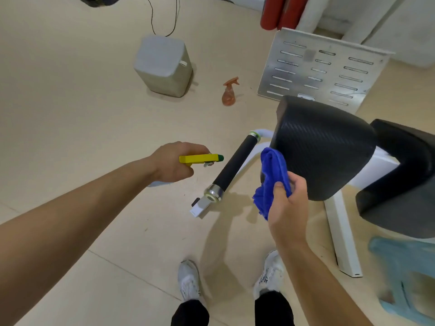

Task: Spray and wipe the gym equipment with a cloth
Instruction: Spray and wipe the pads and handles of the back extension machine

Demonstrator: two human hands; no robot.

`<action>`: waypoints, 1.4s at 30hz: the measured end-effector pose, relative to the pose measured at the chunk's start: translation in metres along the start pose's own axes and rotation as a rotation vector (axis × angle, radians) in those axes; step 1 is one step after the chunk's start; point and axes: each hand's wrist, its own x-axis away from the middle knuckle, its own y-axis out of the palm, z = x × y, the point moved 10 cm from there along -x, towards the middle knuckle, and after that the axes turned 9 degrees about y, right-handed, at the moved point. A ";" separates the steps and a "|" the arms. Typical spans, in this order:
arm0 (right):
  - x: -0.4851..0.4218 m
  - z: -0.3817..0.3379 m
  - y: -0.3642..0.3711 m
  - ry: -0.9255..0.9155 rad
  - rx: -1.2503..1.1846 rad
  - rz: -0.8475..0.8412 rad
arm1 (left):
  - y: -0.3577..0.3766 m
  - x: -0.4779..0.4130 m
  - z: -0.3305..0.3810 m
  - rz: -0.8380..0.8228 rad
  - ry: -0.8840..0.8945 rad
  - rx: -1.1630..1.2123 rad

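The gym equipment stands low on the floor [70, 109] in front of the person's feet: a black foam-covered handle bar [235, 164] with chrome collars at both ends, joined to a white frame [341, 234] that carries a large black textured pad [324, 147]. The nozzle of the yellow spray bottle [200, 158] points at the middle of the bar from just beside it, not touching. The left hand [174, 164] has its grip clamped round the bottle's neck, fingers curled under the head; the bottle's body is mostly hidden below the hand. The right hand [288, 203] has its grip closed on a bunched blue cloth [273, 175], thumb pinching it, held near the lower edge of the pad and close to the bar. This looks like the spraying step, with wiping not yet begun on the bar. To do it well, keep the nozzle aimed square at the foam and give short bursts along its length so little falls on the floor, then bring the cloth down, wrap it round the bar and draw it from collar to collar, turning to a dry fold for the chrome. Farther off on the floor are an orange spray bottle [229, 94], a grey box [162, 65] and a slotted metal plate [317, 69]
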 end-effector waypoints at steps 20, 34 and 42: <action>0.001 -0.004 0.028 -0.088 -0.121 0.158 | -0.001 -0.007 -0.011 -0.044 0.067 0.101; 0.029 -0.009 0.107 -0.428 0.266 -0.418 | -0.001 0.020 -0.039 0.078 0.019 0.261; -0.043 -0.035 0.136 -0.416 0.612 -0.335 | -0.009 0.007 -0.040 0.191 0.014 0.318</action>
